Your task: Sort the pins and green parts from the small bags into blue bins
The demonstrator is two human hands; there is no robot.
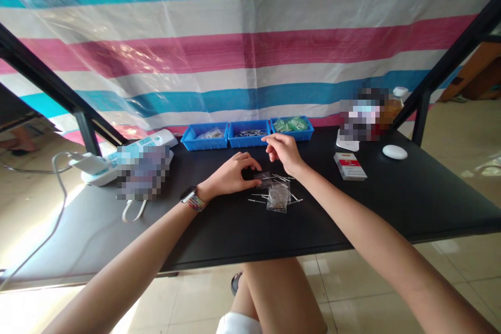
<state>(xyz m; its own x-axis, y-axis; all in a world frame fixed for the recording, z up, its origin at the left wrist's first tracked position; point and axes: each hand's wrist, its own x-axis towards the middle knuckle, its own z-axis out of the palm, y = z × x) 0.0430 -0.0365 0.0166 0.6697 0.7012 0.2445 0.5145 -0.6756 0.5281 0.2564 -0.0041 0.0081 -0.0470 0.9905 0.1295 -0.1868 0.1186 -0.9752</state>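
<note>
My left hand [234,175] is curved low over the black table, with its thumb and index fingertip at the edge of a small clear plastic bag [265,180]. My right hand [285,152] is raised in front of the blue bins with its fingers bent inward; anything between them is too small to make out. Beneath my hands lie several thin silver pins that look like blind rivets [293,197]. Among them is another clear bag [277,198] with small pieces inside.
Along the back stand a blue bin with clear bags [203,138], one with metal pins [248,135] and one with green packets [291,124]. A white power strip [162,139] lies left. A cigarette box [350,167] and white oval object [394,152] lie right.
</note>
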